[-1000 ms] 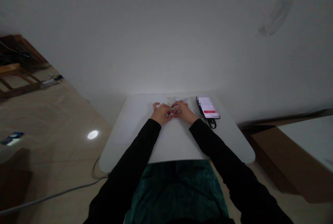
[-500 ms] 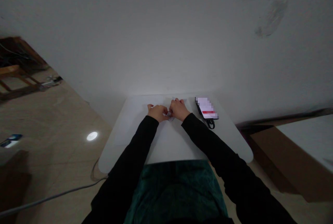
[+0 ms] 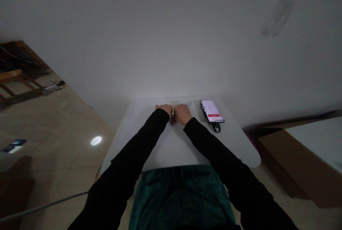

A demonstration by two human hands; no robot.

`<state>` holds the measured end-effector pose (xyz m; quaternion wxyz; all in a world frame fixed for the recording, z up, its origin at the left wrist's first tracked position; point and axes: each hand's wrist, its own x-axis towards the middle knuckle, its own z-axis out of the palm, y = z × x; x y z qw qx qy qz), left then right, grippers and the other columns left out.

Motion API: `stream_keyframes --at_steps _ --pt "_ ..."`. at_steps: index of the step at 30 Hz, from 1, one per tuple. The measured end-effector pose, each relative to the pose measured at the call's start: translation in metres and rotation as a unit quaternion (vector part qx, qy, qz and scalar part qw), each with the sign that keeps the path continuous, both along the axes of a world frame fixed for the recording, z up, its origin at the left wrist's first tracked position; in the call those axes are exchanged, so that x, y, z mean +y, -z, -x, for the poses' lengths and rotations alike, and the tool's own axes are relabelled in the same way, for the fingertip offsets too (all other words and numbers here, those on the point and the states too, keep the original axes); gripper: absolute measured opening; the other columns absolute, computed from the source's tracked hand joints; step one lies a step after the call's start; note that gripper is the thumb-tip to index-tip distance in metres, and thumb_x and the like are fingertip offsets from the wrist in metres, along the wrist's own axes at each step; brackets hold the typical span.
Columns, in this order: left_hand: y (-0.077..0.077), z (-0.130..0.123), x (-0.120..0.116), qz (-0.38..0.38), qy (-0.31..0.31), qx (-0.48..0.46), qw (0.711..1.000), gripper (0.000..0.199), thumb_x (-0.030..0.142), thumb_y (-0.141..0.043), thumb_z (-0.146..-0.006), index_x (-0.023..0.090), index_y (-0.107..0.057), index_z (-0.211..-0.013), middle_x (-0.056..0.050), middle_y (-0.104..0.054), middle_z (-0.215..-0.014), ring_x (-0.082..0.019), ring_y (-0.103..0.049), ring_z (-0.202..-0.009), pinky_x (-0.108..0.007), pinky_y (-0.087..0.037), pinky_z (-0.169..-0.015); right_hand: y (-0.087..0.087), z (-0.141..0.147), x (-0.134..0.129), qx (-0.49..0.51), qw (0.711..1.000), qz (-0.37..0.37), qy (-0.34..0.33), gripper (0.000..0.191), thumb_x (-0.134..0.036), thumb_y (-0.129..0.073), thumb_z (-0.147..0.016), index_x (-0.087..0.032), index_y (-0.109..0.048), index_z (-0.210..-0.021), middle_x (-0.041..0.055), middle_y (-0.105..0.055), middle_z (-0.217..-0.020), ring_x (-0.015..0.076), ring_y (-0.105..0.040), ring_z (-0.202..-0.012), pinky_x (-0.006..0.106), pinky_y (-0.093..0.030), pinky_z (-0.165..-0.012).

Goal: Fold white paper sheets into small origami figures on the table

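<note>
Over the far half of the white table (image 3: 184, 155), my left hand (image 3: 166, 108) and my right hand (image 3: 182, 113) are close together with their fingers curled in. Between and behind them shows a thin pale piece of paper (image 3: 187, 103), its far edge sticking out past my right hand. Both hands seem to grip it, though my fingers hide most of the paper. A small shadowed part of it shows below the knuckles. To the right of my right hand lies a phone (image 3: 213, 110) with its screen lit and a black strap loop.
A grey wall (image 3: 171, 37) stands right behind the table. On the right is a brown box (image 3: 296, 167) with a white top. A wooden stool (image 3: 16, 77) stands far left, and a grey cable (image 3: 48, 202) runs across the lower left.
My left hand has turned over, its thumb no longer stuck out, and its forearm has swung in to the right. My right hand has shifted slightly. The phone stays where it was.
</note>
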<state>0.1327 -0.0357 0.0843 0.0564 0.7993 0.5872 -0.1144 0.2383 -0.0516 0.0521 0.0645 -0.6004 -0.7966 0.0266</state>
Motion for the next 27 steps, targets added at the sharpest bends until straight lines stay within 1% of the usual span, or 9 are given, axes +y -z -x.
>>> stream_keyframes --at_steps 2,5,9,12,14,18,20,24,27 --pt "0.003 0.0 0.003 0.012 0.002 0.004 1.0 0.035 0.029 -0.078 -0.055 0.019 -0.068 -0.086 -0.013 -0.068 -0.103 -0.03 -0.063 -0.097 -0.04 -0.047 -0.082 -0.002 0.001 -0.002 0.003 1.0 0.001 0.006 0.022 -0.016 -0.053 -0.081 -0.011 -0.067 -0.098 0.0163 -0.068 -0.098 0.0271 -0.056 -0.104 0.036 -0.037 -0.087" --pt "0.009 0.002 0.007 0.021 0.008 -0.005 1.0 0.03 0.023 -0.074 -0.06 0.018 -0.068 -0.088 -0.012 -0.07 -0.098 -0.027 -0.065 -0.095 -0.032 -0.049 -0.078 -0.003 0.002 -0.003 0.01 1.0 0.004 0.014 0.02 -0.017 -0.054 -0.082 -0.013 -0.068 -0.096 0.0154 -0.068 -0.099 0.0272 -0.056 -0.106 0.036 -0.039 -0.087" --pt "0.017 0.007 0.012 0.045 0.036 -0.031 0.998 0.031 0.017 -0.072 -0.06 0.018 -0.068 -0.091 -0.007 -0.071 -0.09 -0.023 -0.066 -0.09 -0.027 -0.049 -0.077 -0.003 0.001 -0.002 0.008 0.999 0.023 0.029 0.02 -0.019 -0.059 -0.08 -0.013 -0.067 -0.097 0.0151 -0.069 -0.098 0.0268 -0.057 -0.106 0.036 -0.04 -0.086" --pt "0.021 0.013 0.016 0.034 0.054 -0.043 0.997 0.034 0.009 -0.07 -0.058 0.018 -0.068 -0.09 -0.006 -0.071 -0.09 -0.021 -0.066 -0.088 -0.025 -0.048 -0.075 -0.001 -0.001 0.0 0.006 0.999 0.025 0.036 0.023 -0.022 -0.067 -0.076 -0.013 -0.067 -0.097 0.0148 -0.068 -0.1 0.0263 -0.058 -0.104 0.034 -0.041 -0.085" --pt "0.022 0.018 0.018 0.028 0.045 -0.05 0.997 0.031 0.011 -0.074 -0.056 0.019 -0.069 -0.085 -0.005 -0.071 -0.091 -0.021 -0.065 -0.086 -0.026 -0.047 -0.073 0.0 -0.003 0.002 0.008 0.999 0.026 0.033 0.025 -0.025 -0.072 -0.072 -0.014 -0.067 -0.094 0.0138 -0.068 -0.1 0.0256 -0.059 -0.103 0.033 -0.042 -0.084" --pt "0.022 0.028 0.018 0.003 0.004 -0.069 0.998 0.024 0.026 -0.08 -0.054 0.022 -0.068 -0.074 -0.004 -0.07 -0.092 -0.022 -0.065 -0.085 -0.029 -0.045 -0.069 0.005 -0.005 0.003 0.008 0.999 0.022 0.032 0.024 -0.027 -0.076 -0.07 -0.014 -0.068 -0.088 0.0131 -0.069 -0.099 0.0255 -0.059 -0.101 0.032 -0.042 -0.082" --pt "0.022 0.031 0.017 -0.017 0.038 -0.075 0.996 0.022 0.029 -0.08 -0.055 0.022 -0.067 -0.072 -0.003 -0.07 -0.088 -0.022 -0.064 -0.085 -0.03 -0.043 -0.072 0.007 -0.006 0.003 0.005 1.0 0.01 0.026 0.022 -0.026 -0.076 -0.069 -0.014 -0.068 -0.087 0.0131 -0.069 -0.098 0.0259 -0.059 -0.102 0.033 -0.042 -0.083" --pt "0.026 0.032 0.013 -0.057 0.15 -0.07 0.984 0.019 0.034 -0.075 -0.065 0.021 -0.065 -0.074 -0.001 -0.07 -0.077 -0.021 -0.063 -0.085 -0.036 -0.035 -0.086 0.01 -0.006 0.0 0.006 1.0 0.001 0.01 0.02 -0.027 -0.073 -0.073 -0.014 -0.068 -0.086 0.0128 -0.068 -0.098 0.0264 -0.058 -0.102 0.033 -0.041 -0.083" --pt "0.031 0.028 0.011 -0.089 0.176 -0.083 0.977 0.025 0.041 -0.07 -0.07 0.022 -0.065 -0.085 -0.003 -0.07 -0.078 -0.02 -0.063 -0.085 -0.035 -0.032 -0.086 0.01 -0.006 -0.001 0.017 1.0 -0.005 0.005 0.016 -0.029 -0.066 -0.079 -0.015 -0.068 -0.087 0.0125 -0.068 -0.098 0.0259 -0.058 -0.101 0.033 -0.04 -0.082"
